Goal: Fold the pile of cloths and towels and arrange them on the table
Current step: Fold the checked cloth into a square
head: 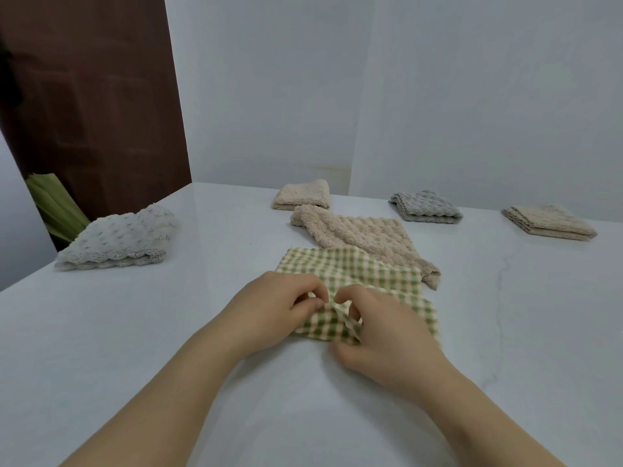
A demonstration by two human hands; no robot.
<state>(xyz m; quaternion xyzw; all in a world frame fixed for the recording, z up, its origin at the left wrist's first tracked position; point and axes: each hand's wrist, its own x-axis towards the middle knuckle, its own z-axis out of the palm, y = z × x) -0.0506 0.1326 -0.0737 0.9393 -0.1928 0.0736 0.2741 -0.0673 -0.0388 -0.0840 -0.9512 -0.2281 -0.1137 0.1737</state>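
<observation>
At the table's near middle, your left hand (276,301) and right hand (381,335) meet over the checked cloth (364,274). Both have their fingers curled, pinching a raised fold at its near left corner. Your left thumb and forefinger nip the fold from the left. Your right fingers take it from the right, with the right thumb low against the cloth's near edge. The rest of the cloth lies flat on the table (135,332), spreading away from your hands and to the right.

Its far edge overlaps the near side of the loose towel (357,237), a beige one lying unfolded and slanting back to the left. Just behind that sits the beige stack (301,195), folded; you cannot tell whether the two touch.

Further right along the far side lie the grey towel (424,205) and then the tan towel (549,220) — both folded, well apart from each other and from your hands. Far to your left, near the table's edge, rests the pale towel (118,237), also folded.

Beyond that corner stands a brown door (94,112), with something green (54,203) leaning at its foot.
</observation>
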